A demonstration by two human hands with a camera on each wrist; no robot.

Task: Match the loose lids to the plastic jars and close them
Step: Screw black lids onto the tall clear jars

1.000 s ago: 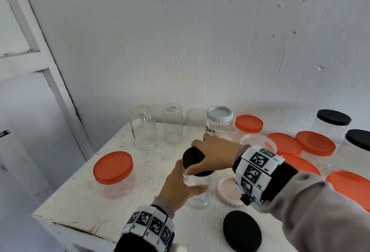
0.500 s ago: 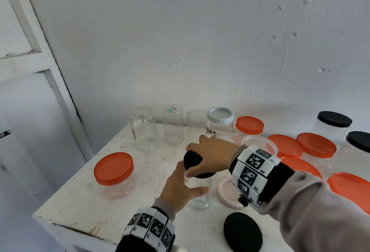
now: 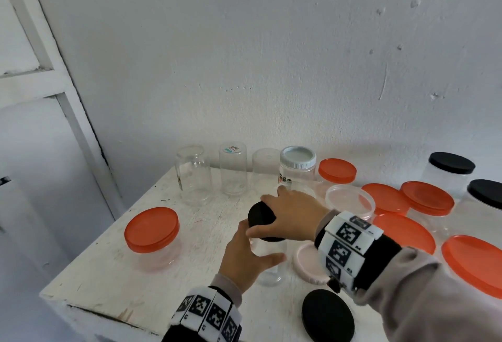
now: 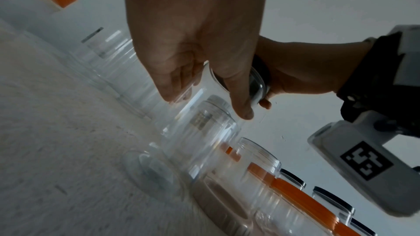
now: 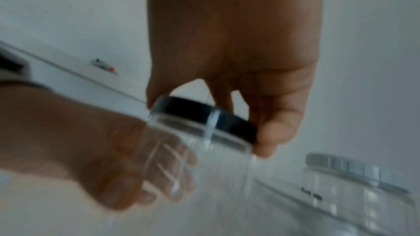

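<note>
- A plain indoor room, most likely in a home or a simple back room; the exact kind cannot be told.
- The white wall (image 3: 271,56) is roughly plastered, with dents, small chips and a thin scratch.
- A white panelled door or frame (image 3: 40,83) stands at the left, its paint worn along the edge.
- The white table (image 3: 114,273) is painted wood, scuffed, with paint chipped off at the near edge.
- Household storage ware covers it: clear jars (image 3: 233,170), orange lids (image 3: 151,229) and black lids (image 3: 327,314).
</note>
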